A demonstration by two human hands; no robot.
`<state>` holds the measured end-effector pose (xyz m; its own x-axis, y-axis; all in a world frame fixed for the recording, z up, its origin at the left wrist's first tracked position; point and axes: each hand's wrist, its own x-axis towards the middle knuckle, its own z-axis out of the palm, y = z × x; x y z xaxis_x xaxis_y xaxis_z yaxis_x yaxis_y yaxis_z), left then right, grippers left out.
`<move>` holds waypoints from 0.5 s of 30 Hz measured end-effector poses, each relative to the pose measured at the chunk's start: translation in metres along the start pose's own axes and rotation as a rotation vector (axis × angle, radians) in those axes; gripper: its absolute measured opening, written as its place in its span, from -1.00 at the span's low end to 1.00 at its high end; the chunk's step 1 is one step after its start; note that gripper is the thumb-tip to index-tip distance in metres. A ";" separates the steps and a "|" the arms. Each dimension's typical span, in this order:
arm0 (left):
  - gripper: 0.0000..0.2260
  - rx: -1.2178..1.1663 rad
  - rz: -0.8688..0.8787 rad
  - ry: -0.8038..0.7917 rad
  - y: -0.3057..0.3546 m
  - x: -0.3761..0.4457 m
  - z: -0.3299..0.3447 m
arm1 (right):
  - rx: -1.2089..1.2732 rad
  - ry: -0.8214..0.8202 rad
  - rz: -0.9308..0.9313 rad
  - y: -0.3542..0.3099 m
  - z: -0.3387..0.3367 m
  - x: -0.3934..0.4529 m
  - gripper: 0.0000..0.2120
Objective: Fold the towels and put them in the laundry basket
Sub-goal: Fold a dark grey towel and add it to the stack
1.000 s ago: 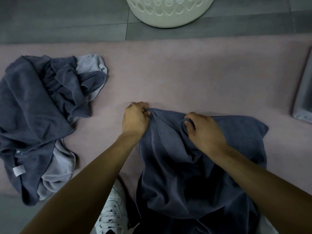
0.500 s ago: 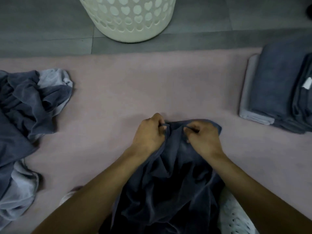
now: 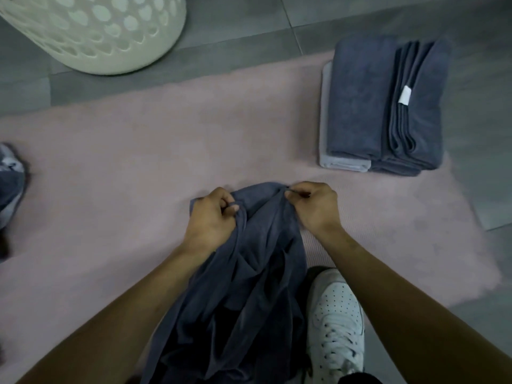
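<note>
Towel [image 3: 249,273] bunched in both hands; laundry basket [image 3: 110,37] beyond.

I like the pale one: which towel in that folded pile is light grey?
The bottom towel of the folded pile: pale grey, peeking out along the left and near edges. Those stacked above are dark blue-grey.

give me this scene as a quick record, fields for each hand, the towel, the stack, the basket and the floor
left hand: left hand grips the bunched top edge of the dark grey towel
right hand: right hand pinches the same edge
towel state: crumpled, unfolded, hanging toward the person
stack: folded dark grey and pale towels on the pink rug, to the right
basket: white perforated plastic laundry basket on grey tiles, upper left
footwear: white sneaker
</note>
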<state>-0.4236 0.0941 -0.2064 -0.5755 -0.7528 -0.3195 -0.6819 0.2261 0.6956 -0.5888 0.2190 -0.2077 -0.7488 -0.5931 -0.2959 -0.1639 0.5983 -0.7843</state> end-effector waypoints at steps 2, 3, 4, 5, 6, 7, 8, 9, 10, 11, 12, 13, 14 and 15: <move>-0.91 -0.004 0.011 0.025 -0.003 0.001 0.003 | -0.048 0.006 0.005 0.003 0.005 0.000 -0.94; -0.92 -0.006 0.020 0.030 -0.004 0.001 0.004 | -0.075 0.010 0.018 0.004 0.006 0.001 -0.94; -0.92 -0.010 0.030 0.033 -0.005 0.001 0.004 | -0.098 0.015 0.034 0.005 0.006 0.003 -0.93; -0.92 -0.018 0.040 0.034 -0.006 0.001 0.005 | -0.119 0.020 0.047 0.005 0.007 0.004 -0.92; -0.91 -0.028 0.048 0.036 -0.008 0.001 0.005 | -0.141 0.020 0.060 0.004 0.008 0.005 -0.88; -0.90 -0.036 0.051 0.039 -0.009 0.001 0.006 | -0.164 0.014 0.072 0.003 0.009 0.007 -0.84; -0.89 -0.044 0.052 0.042 -0.011 0.001 0.006 | -0.189 0.006 0.083 0.001 0.010 0.008 -0.80; -0.88 -0.051 0.051 0.043 -0.012 0.001 0.007 | -0.216 0.000 0.094 -0.001 0.012 0.009 -0.79; -0.88 -0.058 0.048 0.044 -0.014 0.002 0.008 | -0.244 -0.007 0.107 -0.002 0.013 0.010 -0.79; -0.87 -0.064 0.047 0.044 -0.014 0.002 0.008 | -0.274 -0.015 0.117 -0.004 0.014 0.012 -0.79; -0.86 -0.070 0.049 0.043 -0.015 0.002 0.009 | -0.303 -0.027 0.130 -0.005 0.014 0.013 -0.79; -0.86 -0.075 0.053 0.042 -0.016 0.002 0.009 | -0.333 -0.042 0.141 -0.007 0.015 0.015 -0.80; -0.85 -0.078 0.055 0.041 -0.017 0.002 0.009 | -0.360 -0.056 0.150 -0.009 0.016 0.015 -0.79; -0.85 -0.079 0.057 0.041 -0.017 0.002 0.009 | -0.385 -0.066 0.157 -0.010 0.017 0.015 -0.77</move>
<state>-0.4172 0.0945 -0.2249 -0.5919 -0.7655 -0.2525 -0.6100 0.2206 0.7611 -0.5875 0.1949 -0.2131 -0.7430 -0.5042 -0.4403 -0.2880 0.8345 -0.4697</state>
